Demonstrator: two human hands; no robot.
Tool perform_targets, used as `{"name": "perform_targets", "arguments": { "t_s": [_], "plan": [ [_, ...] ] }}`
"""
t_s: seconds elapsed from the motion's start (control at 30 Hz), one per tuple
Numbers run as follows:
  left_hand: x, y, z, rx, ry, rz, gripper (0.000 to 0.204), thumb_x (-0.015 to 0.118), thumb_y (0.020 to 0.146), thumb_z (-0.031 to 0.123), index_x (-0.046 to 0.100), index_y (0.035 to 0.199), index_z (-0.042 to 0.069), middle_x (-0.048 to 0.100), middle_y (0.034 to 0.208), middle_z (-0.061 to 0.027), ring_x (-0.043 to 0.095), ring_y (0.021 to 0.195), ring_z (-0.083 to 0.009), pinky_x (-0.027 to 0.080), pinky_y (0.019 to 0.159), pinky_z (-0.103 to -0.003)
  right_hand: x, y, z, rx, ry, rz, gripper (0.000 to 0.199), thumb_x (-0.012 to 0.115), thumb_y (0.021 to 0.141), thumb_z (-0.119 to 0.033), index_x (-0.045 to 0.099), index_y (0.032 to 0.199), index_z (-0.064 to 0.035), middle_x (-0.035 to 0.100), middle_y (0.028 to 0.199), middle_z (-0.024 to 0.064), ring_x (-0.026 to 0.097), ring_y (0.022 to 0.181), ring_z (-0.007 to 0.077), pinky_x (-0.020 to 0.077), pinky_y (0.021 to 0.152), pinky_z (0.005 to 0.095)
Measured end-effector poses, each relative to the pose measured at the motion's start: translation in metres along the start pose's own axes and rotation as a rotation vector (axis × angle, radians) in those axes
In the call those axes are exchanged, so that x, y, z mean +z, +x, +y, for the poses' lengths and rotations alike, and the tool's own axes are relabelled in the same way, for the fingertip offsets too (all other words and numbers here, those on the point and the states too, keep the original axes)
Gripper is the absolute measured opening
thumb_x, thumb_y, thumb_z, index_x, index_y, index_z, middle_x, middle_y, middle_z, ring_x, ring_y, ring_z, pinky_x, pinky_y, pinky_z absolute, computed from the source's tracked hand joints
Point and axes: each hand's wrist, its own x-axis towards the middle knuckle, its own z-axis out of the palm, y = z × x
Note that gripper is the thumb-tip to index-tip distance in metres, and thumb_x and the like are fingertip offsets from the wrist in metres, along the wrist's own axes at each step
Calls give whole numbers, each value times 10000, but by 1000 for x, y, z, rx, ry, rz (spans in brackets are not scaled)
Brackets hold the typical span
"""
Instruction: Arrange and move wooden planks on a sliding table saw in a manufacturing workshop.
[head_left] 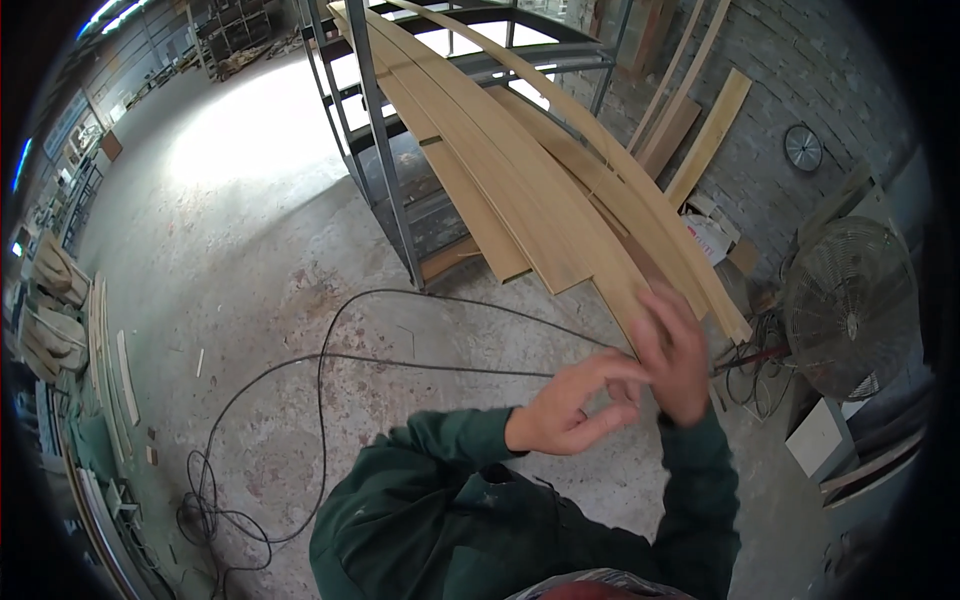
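Long light-brown wooden boards (pixel 500 150) lie lengthwise on a dark metal rack (pixel 383 150), their near ends sticking out toward me. My right hand (pixel 683 360) is raised at the near end of the boards, its fingers stretched and apart, slightly blurred. It overlaps the board tip, and whether it touches the wood I cannot tell. Just to its left is my left hand (pixel 570 408), thumb and fingers apart in a loose curve, with nothing visible in it. The left fingertips come close to the right palm or overlap it. Both forearms wear dark green sleeves.
A black cable (pixel 322 400) loops over the concrete floor, tangled at lower left. At right stand a large round fan (pixel 850 305) and a white box (pixel 818 440). Timber (pixel 708 140) leans on the brick wall. Wood strips (pixel 128 380) lie at far left.
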Motion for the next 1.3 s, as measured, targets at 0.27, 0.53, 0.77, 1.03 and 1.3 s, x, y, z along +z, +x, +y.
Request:
{"name": "perform_targets", "arguments": {
  "t_s": [0.27, 0.53, 0.77, 1.03, 1.3],
  "plan": [
    [24, 93, 101, 484, 169, -420, 191, 592, 820, 216, 597, 889, 38, 541, 762, -64, 578, 722, -247, 467, 580, -368, 15, 55, 25, -141, -132, 111, 402, 666, 877, -242, 607, 1190, 3, 585, 1237, 204, 548, 1146, 369, 408, 995, 410],
    [58, 127, 86, 471, 339, -504, 232, 625, 800, 252, 699, 996, 153, 644, 829, -39, 621, 701, -251, 476, 540, -345, -84, 31, 134, 193, -360, -55, 456, 672, 863, -295, 605, 1192, 13, 595, 1220, 213, 545, 1140, 351, 410, 982, 411],
    [110, 182, 22, 654, 584, -383, 193, 620, 839, 178, 693, 996, 92, 648, 831, -65, 605, 663, -250, 454, 529, -339, -87, 15, 228, 522, 417, -454, 445, 673, 896, -240, 555, 1215, 47, 656, 939, 71, 568, 834, 65, 466, 704, 236],
    [122, 209, -30, -61, 1033, -494, 213, 658, 677, 123, 677, 878, 56, 664, 954, -125, 634, 895, -294, 514, 794, -417, -69, 20, 223, 786, 1644, -797, 506, 535, 913, -148, 394, 1375, 1, 578, 1233, 221, 640, 1016, 333, 529, 887, 468],
    [-82, 120, -180, -360, 1490, 599, 512, 627, 902, 202, 461, 1346, 7, 612, 1125, -192, 585, 1032, -326, 461, 883, -410, -78, 51, 213, 660, 1474, -976, 612, 482, 835, -53, 283, 1414, -55, 546, 1181, 224, 625, 696, 253, 521, 615, 379]
  ]
}}
